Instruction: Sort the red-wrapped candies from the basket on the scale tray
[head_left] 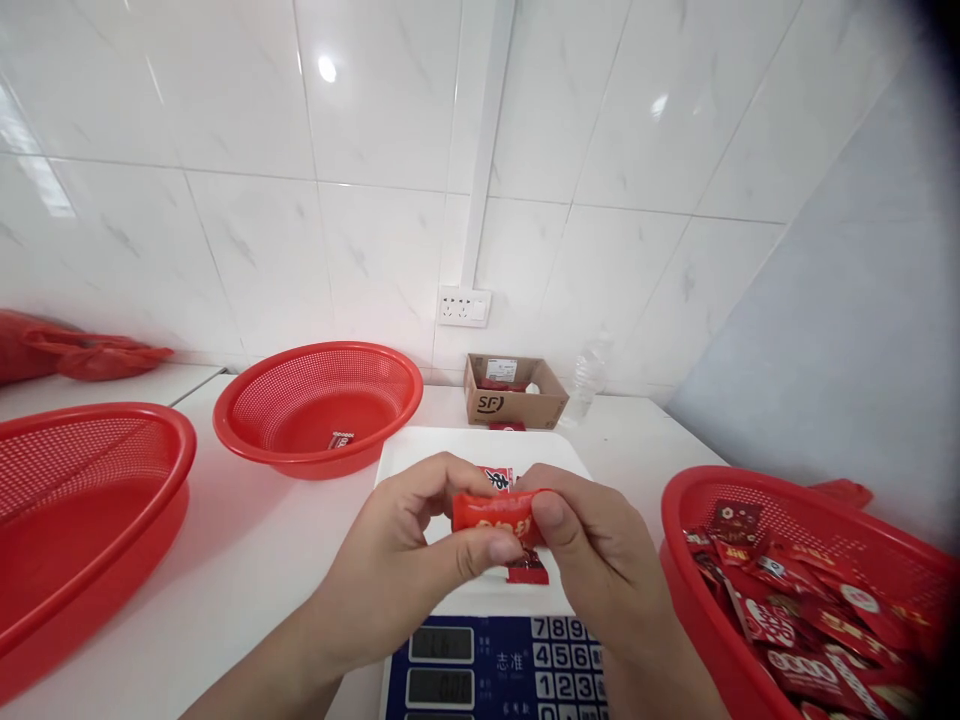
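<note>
Between my two hands, above the white pan (412, 445) of a digital scale, I hold a small red snack packet (491, 510) with pale lettering. My left hand (405, 560) pinches it from the left with thumb and fingers. At its right end, the thumb and fingers of my right hand (600, 540) grip it too. Other small packets lie on the pan behind and below my hands, among them a dark red packet (529, 570); my fingers partly hide them. Under my wrists is the scale's blue panel (510, 660) with number keys and small displays.
On the right stands a red basket (679, 490) full of assorted snack packets. A red basket (262, 375) with one small packet inside is at back left, another red basket (176, 440) at far left. Behind the scale sit a cardboard box (517, 405) and a clear plastic bottle (589, 380).
</note>
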